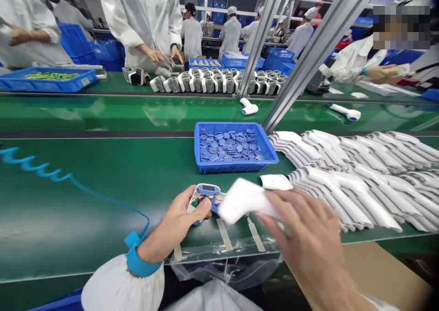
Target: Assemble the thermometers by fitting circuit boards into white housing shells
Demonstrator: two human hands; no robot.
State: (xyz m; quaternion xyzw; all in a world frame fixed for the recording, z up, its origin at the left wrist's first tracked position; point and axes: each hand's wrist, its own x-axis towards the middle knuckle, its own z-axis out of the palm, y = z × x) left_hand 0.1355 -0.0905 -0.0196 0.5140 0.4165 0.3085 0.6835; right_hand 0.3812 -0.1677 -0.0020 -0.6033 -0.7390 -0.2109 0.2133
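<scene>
Blue tray (233, 167) holds blue discs (226, 145); left hand (174, 220) and right hand (305, 242) fingers clamp thermometer halves (245, 200).

A tray (233, 167) of round parts (228, 146) is set on the conveyor belt (68, 219) at centre frame, and rows of thermometer shells (353, 178) are laid out to its right. An opened thermometer (204, 199) is held just before the tray, at lower centre. Behind them, a row of devices (216, 82) is lined up along a farther bench (109, 82).
</scene>
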